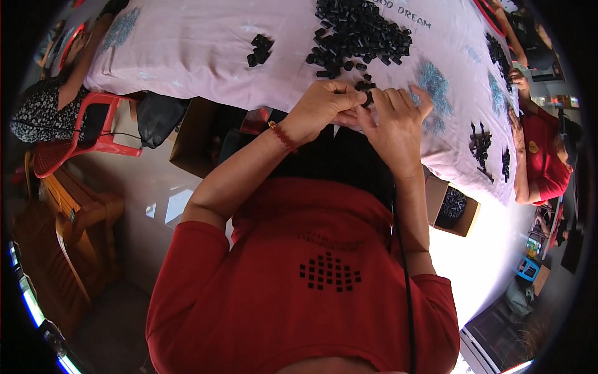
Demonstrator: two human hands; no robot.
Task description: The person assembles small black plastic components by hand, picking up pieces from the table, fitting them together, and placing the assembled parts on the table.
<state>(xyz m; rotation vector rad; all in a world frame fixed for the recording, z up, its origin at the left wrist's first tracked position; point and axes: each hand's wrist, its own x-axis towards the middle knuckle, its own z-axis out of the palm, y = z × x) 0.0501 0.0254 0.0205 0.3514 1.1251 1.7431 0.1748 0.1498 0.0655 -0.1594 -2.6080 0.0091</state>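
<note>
Small black piece (368, 98) clamped in the pinch of left hand (321, 107) and right hand (397, 123) together, mostly hidden, near the pale pink sheet's (280, 78) edge, short of the black heap (364, 34).

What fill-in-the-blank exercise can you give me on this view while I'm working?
1. The red bracelet circles the person's ____ wrist.
2. Between the left hand and right hand, the small piece is coloured ____.
3. In the picture, the large heap of small black pieces lies to the ____ of the small black cluster.
4. The person's short-sleeved shirt is coloured ____.

Missing words: left; black; right; red.
</note>
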